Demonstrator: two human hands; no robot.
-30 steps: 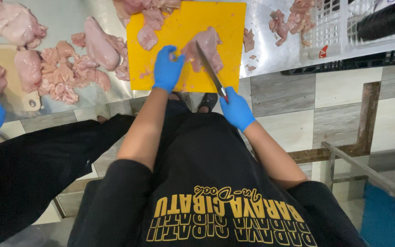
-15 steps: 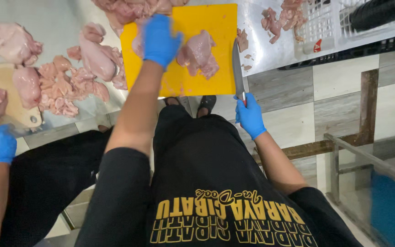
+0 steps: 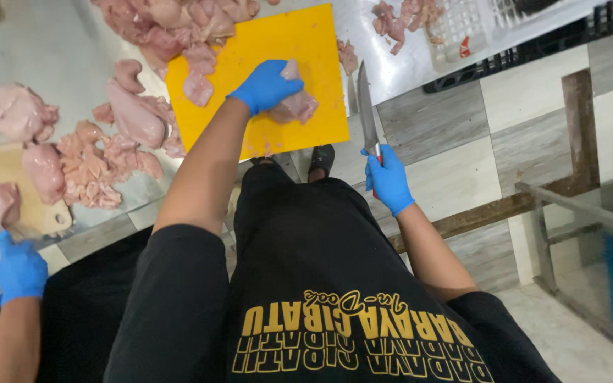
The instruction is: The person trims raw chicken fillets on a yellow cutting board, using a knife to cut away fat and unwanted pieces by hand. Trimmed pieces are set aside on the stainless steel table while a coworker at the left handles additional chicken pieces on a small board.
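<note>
The left hand (image 3: pixel 267 85) clutches a raw chicken piece (image 3: pixel 296 103) on the yellow board (image 3: pixel 285 42); the right hand (image 3: pixel 389 179) grips a knife (image 3: pixel 367 106) off the worktop (image 3: pixel 58 50) edge; slippery gloves risk dropping it

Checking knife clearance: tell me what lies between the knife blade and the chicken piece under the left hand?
In the head view, only bare yellow board and its right edge separate the knife from the chicken piece under the left hand.
</note>
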